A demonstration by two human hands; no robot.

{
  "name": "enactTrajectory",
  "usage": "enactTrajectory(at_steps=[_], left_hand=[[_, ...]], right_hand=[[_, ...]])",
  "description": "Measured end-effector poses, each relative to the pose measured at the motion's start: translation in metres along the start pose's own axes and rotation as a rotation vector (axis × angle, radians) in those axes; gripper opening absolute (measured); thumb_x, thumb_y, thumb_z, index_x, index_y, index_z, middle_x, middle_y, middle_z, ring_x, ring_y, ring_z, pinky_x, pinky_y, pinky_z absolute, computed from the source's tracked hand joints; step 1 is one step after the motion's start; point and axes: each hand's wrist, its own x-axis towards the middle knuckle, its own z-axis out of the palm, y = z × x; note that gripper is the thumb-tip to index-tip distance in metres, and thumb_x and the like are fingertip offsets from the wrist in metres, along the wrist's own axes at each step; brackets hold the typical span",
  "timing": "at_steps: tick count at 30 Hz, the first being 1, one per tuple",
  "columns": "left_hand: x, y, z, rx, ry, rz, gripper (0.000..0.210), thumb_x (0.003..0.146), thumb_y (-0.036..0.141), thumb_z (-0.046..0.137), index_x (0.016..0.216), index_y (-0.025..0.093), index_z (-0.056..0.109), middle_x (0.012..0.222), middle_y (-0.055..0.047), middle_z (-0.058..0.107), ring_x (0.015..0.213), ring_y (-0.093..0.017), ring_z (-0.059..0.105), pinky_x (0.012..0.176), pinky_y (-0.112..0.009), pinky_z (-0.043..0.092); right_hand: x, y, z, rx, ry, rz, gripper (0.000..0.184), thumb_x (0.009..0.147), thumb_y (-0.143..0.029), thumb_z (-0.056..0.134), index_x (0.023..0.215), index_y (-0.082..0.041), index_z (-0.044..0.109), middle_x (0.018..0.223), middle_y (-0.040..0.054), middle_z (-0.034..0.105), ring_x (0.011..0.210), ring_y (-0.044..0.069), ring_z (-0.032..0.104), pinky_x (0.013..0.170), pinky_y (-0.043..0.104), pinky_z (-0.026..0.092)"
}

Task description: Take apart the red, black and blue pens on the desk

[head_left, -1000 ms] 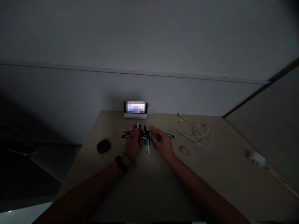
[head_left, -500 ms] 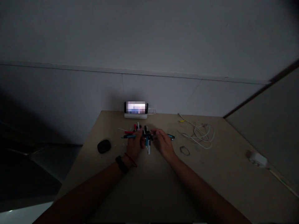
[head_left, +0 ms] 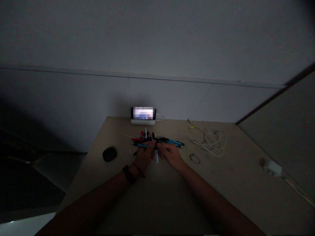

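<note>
My left hand [head_left: 144, 155] is closed on a black and blue pen [head_left: 139, 145], whose tip points left. Against it, my right hand [head_left: 171, 155] pinches at a small dark part by the left fingertips; the dim light and the fingers hide what it is. Beneath and between the hands stands out the white end of a pen or marker [head_left: 157, 156]. Several blue and black pens [head_left: 173, 142] lie just beyond the right hand. Behind the left hand is a loose pile with a red pen [head_left: 137, 139] and a white piece [head_left: 145, 132].
A lit phone [head_left: 143, 113] leans on a white stand [head_left: 143, 122] at the wall. To the left lies a rounded black case [head_left: 109, 154]. A tangled white cable [head_left: 209, 141], a small loop [head_left: 195, 159] and a white power socket [head_left: 272, 168] are on the right.
My right hand has moved left and down to meet the left hand, its fingers now pinched. The pen in my left hand has shifted slightly right, and the pens on the right are more exposed.
</note>
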Motion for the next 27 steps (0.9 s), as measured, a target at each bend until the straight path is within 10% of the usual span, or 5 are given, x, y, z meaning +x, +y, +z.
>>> enactTrajectory(at_steps=[27], left_hand=[[0.0076, -0.001, 0.0051, -0.224, 0.071, -0.073, 0.058, 0.079, 0.068, 0.064, 0.053, 0.021, 0.041, 0.042, 0.007, 0.034, 0.037, -0.007, 0.035, 0.038, -0.023, 0.027]], right_hand=[[0.0001, -0.0008, 0.0042, 0.093, 0.067, 0.026, 0.055, 0.083, -0.074, 0.056, 0.063, -0.023, 0.052, 0.053, -0.0031, 0.053, 0.049, 0.013, 0.049, 0.05, 0.026, 0.04]])
